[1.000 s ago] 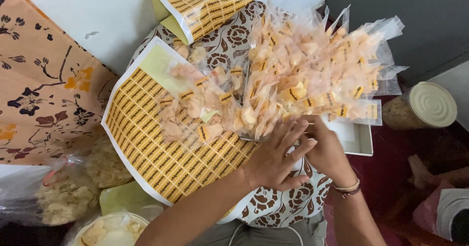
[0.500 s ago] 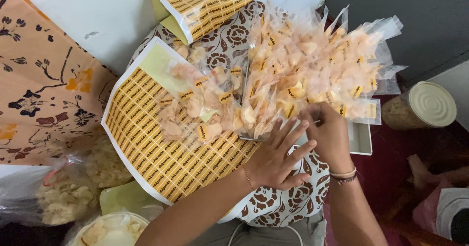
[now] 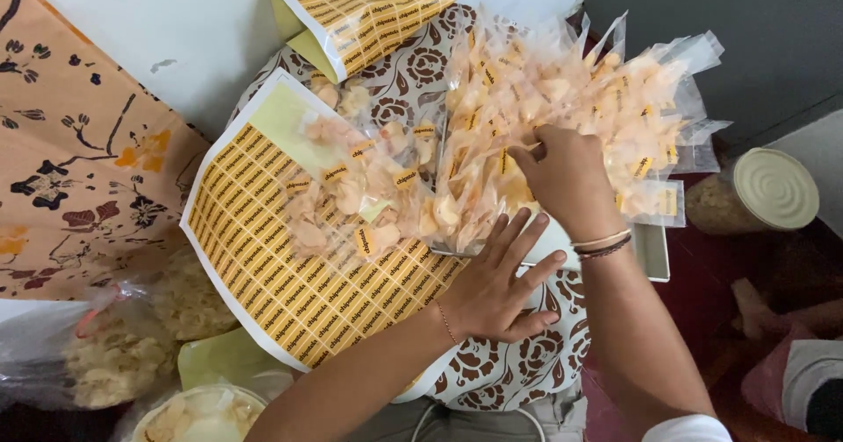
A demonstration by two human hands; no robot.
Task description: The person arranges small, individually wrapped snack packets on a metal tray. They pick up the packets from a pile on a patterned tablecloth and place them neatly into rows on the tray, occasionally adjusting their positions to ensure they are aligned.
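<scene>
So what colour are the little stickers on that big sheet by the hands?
Orange-yellow with dark print, in rows on a pale green-yellow backing: the sticker sheet shows best in the head view, the only one.

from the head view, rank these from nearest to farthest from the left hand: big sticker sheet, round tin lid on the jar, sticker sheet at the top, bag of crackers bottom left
1. Big sticker sheet: just left of the left hand, touching it.
2. Bag of crackers and round tin lid: bag far left, lid far right; too close to call.
3. Top sticker sheet: at the upper edge, farthest.
</scene>
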